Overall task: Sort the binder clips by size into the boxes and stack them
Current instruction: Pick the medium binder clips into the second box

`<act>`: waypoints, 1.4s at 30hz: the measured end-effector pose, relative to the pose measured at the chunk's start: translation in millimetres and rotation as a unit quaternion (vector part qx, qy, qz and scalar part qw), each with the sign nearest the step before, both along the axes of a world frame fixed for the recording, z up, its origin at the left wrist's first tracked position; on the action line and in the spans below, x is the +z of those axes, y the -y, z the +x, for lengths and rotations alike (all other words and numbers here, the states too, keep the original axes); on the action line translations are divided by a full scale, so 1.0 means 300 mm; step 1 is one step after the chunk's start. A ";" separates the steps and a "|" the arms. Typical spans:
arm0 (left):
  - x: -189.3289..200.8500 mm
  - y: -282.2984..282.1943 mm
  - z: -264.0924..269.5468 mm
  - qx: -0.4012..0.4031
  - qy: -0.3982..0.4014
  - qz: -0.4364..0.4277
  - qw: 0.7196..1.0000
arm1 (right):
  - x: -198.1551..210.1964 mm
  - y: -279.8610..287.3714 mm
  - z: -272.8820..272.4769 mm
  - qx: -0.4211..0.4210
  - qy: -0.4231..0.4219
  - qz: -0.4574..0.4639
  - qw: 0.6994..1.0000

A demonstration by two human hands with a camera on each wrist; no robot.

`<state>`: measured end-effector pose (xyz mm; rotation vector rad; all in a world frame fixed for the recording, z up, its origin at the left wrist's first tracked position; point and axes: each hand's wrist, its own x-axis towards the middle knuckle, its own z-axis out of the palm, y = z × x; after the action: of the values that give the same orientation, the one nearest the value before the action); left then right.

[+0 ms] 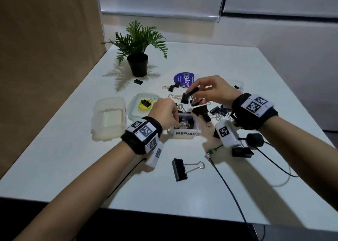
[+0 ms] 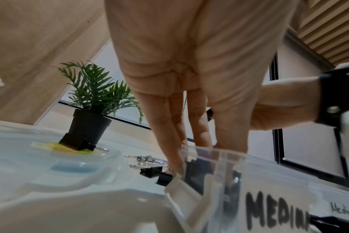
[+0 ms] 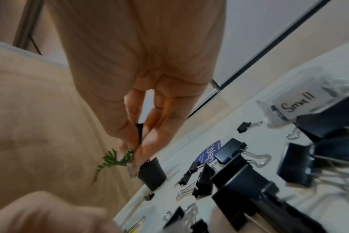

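Head view: on the white tabletop, the left hand dips its fingers into the box marked "MEDIUM", near the middle, onto the clips inside; whether it grips one I cannot tell. The right hand pinches a black clip above the loose pile. A big clip lies toward the near edge. An open box and a lid carrying a clip sit left of the hands; a plant stands toward the far left corner.

Left wrist view: straight fingers reach down into the medium box.

Right wrist view: fingertips close on the clip; a box marked "Small" sits beyond the pile.
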<state>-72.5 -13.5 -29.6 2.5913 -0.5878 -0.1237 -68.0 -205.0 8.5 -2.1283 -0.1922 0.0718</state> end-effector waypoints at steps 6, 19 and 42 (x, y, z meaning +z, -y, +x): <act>-0.004 -0.004 -0.007 0.005 0.003 -0.013 1.000 | -0.022 -0.008 -0.095 0.048 0.074 -0.227 0.970; 0.006 -0.001 -0.015 -0.008 0.003 -0.004 1.000 | 0.000 -0.031 -0.134 0.007 0.172 -0.403 0.899; 0.008 -0.027 0.007 -0.036 0.009 -0.008 0.999 | -0.077 -0.169 -0.142 -0.029 0.076 -0.488 0.869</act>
<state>-70.4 -5.4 -27.3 2.5588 -0.6851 -0.1170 -110.6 -154.2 -14.6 -3.1613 -0.2069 -0.0522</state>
